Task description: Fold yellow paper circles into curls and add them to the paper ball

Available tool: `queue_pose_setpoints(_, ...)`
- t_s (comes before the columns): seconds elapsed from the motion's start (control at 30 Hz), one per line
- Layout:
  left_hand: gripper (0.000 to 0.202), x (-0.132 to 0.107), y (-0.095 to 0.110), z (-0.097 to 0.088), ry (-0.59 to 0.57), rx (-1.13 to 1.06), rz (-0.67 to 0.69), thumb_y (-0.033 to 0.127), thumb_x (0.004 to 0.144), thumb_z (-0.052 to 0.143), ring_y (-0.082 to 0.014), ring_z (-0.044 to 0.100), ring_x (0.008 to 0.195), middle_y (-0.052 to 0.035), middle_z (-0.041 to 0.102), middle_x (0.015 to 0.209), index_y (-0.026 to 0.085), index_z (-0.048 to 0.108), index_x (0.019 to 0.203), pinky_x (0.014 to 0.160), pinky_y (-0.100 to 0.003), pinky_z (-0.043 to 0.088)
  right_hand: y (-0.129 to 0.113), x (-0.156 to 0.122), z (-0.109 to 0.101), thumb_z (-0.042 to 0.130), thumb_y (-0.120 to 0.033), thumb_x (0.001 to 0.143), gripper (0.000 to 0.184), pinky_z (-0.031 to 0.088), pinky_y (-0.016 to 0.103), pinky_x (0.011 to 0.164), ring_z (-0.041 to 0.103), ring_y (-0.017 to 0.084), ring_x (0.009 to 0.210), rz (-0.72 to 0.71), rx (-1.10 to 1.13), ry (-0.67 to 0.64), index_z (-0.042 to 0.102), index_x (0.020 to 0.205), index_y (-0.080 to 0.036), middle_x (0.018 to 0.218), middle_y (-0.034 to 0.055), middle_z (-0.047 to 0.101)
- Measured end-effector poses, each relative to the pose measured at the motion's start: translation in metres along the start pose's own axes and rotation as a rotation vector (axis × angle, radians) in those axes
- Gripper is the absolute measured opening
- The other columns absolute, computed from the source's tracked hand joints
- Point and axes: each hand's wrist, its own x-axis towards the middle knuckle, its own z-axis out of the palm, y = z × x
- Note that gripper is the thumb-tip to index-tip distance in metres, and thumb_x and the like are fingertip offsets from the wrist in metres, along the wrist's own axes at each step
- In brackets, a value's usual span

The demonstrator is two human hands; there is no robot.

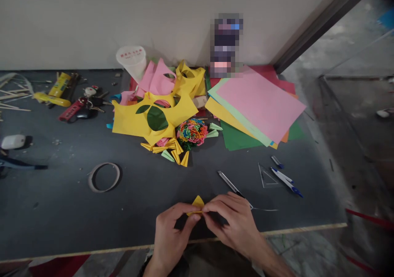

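A small piece of yellow paper is pinched between my two hands near the table's front edge. My left hand grips its lower left side between thumb and forefinger. From the other side, the fingertips of my right hand press on its right edge, closed on the same paper. Part of the paper is covered by my fingers. Just beyond my right hand lies a utility knife. Folded yellow paper cones and a ball of colourful rolled paper rest farther back.
Cut yellow paper and stacked coloured sheets lie at the back, beside a white cup. A tape ring, keys and a glue stick are leftward. A set square and compass lie right.
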Motion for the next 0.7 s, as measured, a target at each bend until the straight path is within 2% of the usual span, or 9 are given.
queue_pose_setpoints(0.17, 0.013, -0.002, 0.0, 0.0019, 0.012, 0.001, -0.001, 0.019, 0.093, 0.073, -0.0173, 0.083, 0.074, 0.0015, 0.088, 0.082, 0.027, 0.083, 0.089, 0.074, -0.024, 0.067, 0.0008, 0.0008, -0.0013, 0.069, -0.013, 0.094, 0.012, 0.041, 0.03, 0.066, 0.07, 0.011, 0.066, 0.004, 0.02, -0.003, 0.067, 0.095, -0.024, 0.081, -0.0046, 0.077)
queue_pose_setpoints(0.3, 0.011, -0.0014, 0.0021, 0.0012, 0.019, -0.001, -0.011, 0.023, 0.093, 0.075, -0.0182, 0.083, 0.073, -0.0008, 0.088, 0.081, 0.024, 0.084, 0.086, 0.072, -0.024, 0.066, 0.0005, -0.0016, -0.0024, 0.07, -0.021, 0.099, 0.003, 0.042, 0.033, 0.07, 0.071, 0.014, 0.069, -0.014, -0.031, -0.013, 0.069, 0.099, -0.024, 0.085, -0.0025, 0.079)
queue_pose_setpoints(0.4, 0.012, 0.0008, 0.0038, -0.0005, -0.007, -0.03, -0.066, 0.029, 0.093, 0.075, -0.0192, 0.083, 0.073, -0.0011, 0.088, 0.08, 0.024, 0.085, 0.087, 0.072, -0.024, 0.066, 0.0001, -0.0034, -0.0022, 0.066, -0.019, 0.103, 0.008, 0.04, 0.033, 0.067, 0.068, 0.013, 0.066, -0.028, -0.068, -0.032, 0.07, 0.097, -0.024, 0.084, -0.0027, 0.078)
queue_pose_setpoints(0.53, 0.021, 0.0046, 0.0037, -0.0014, -0.079, -0.1, -0.157, 0.039, 0.094, 0.075, -0.0199, 0.082, 0.07, -0.0022, 0.086, 0.077, 0.022, 0.084, 0.088, 0.068, -0.024, 0.064, 0.0005, -0.0036, 0.0004, 0.067, -0.019, 0.102, 0.007, 0.039, 0.033, 0.065, 0.068, 0.013, 0.064, -0.026, -0.062, 0.004, 0.069, 0.097, -0.023, 0.081, -0.0027, 0.078)
queue_pose_setpoints(0.7, 0.023, 0.0031, 0.0001, -0.0001, -0.05, -0.152, -0.205, 0.04, 0.093, 0.076, -0.0179, 0.079, 0.064, -0.0005, 0.083, 0.07, 0.02, 0.082, 0.082, 0.063, -0.022, 0.062, 0.0014, -0.0014, 0.0022, 0.069, -0.02, 0.102, 0.007, 0.04, 0.031, 0.066, 0.067, 0.011, 0.062, 0.006, -0.006, -0.014, 0.068, 0.096, -0.024, 0.08, -0.0042, 0.077)
